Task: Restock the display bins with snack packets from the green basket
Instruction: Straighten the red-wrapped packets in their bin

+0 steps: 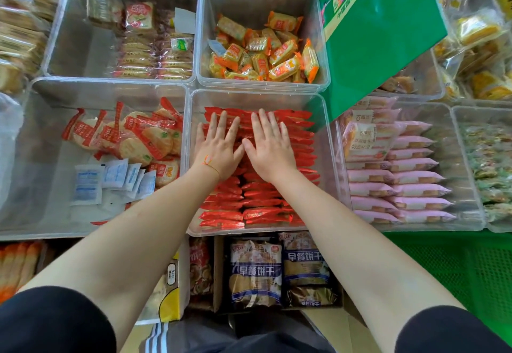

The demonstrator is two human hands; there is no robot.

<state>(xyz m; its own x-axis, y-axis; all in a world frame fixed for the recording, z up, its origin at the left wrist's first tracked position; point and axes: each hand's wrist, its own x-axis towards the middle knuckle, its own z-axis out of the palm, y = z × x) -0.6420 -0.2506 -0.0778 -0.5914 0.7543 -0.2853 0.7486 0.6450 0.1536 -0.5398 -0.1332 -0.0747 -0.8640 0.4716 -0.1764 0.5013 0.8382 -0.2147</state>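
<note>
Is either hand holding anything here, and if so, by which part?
Nothing is held. The left hand and right hand lie flat, fingers straight, pressing on the rows of red foil snack packets.

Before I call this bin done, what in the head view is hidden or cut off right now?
- Red packets under the left hand and right hand: covered by the flat palms.
- Green basket: cut off by the right edge; its contents are unseen.
- Bin behind the green box: mostly blocked by the box.
- Packet print: too small to read.
</note>
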